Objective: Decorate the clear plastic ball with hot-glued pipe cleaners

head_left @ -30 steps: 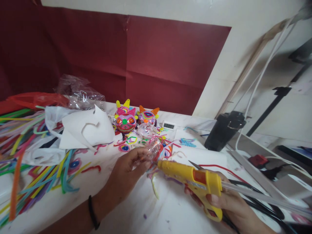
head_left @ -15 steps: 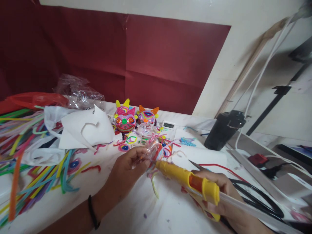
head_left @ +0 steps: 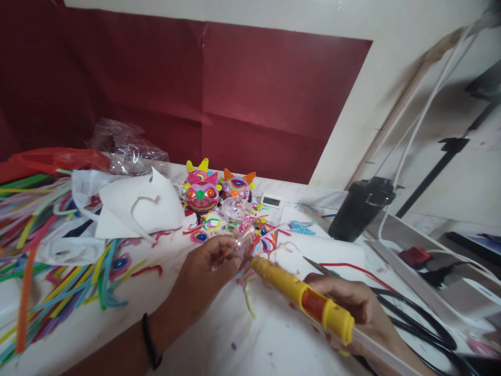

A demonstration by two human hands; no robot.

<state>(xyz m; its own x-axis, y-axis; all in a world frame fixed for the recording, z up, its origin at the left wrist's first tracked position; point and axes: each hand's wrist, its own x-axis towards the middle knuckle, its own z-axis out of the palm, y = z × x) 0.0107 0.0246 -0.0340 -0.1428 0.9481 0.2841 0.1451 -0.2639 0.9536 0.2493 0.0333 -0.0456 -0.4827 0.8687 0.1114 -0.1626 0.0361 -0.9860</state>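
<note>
My left hand (head_left: 213,266) is closed, its thumb and fingers pinching a clear plastic piece (head_left: 245,241) with pink and red strips on it. My right hand (head_left: 348,303) wraps round a yellow glue gun (head_left: 287,284) with a glue stick (head_left: 381,347) coming out of its back end. The gun's tip points at the clear piece, close to my left fingertips; I cannot tell whether it touches. A pointed metal blade (head_left: 312,265) shows beside my right hand. Beyond the hands stand colourful animal-face ornaments (head_left: 201,196) with pink, yellow and orange ears (head_left: 238,180).
Many pipe cleaners (head_left: 74,284) spread over the left side, beside cut white paper (head_left: 136,206) and clear wrapping (head_left: 125,149). A small digital timer (head_left: 271,201) sits at the back. Right are a black container (head_left: 360,209), a black cable (head_left: 418,318) and a power strip (head_left: 415,257).
My right hand has tilted the glue gun slightly, its back end moving a little down and its trigger side turning from view. My left hand stays almost still.
</note>
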